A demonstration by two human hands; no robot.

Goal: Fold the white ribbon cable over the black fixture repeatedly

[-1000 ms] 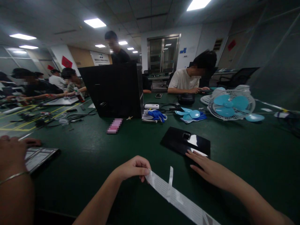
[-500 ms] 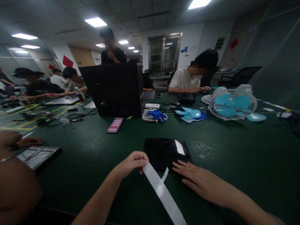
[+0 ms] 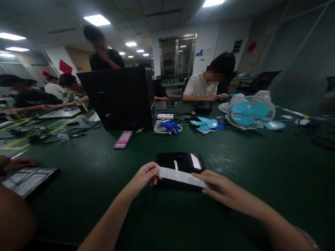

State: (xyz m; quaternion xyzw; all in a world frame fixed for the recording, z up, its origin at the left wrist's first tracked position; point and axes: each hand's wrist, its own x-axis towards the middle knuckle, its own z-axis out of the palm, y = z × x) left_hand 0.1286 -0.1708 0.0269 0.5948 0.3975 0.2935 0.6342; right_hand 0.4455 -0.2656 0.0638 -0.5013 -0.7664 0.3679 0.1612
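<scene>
Your left hand (image 3: pixel 146 175) pinched one end of a white, printed-looking strip (image 3: pixel 167 173) between thumb and fingers. Your right hand (image 3: pixel 220 184) was at the strip's other end, its fingers reaching over it and the thumb lower down; whether it gripped the strip or only touched it, I couldn't tell. The strip ran nearly level between your hands, in front of a dark, glossy panel (image 3: pixel 187 162) that lay on the green table (image 3: pixel 146 223). A narrow tab (image 3: pixel 176 165) stuck up from the strip's middle (a bright patch near the panel's far right corner could have been glare or a label).

As I judged it, you had the strip spread out lengthwise, and that much was done. Contact between strip and panel couldn't be made out, so nothing showed it as settled there. The tab was joined to the strip, not yet taken off or folded flat. Beyond the panel, blue gloves (image 3: pixel 170 126) and a fan (image 3: pixel 250 112) lay well apart from your hands.
</scene>
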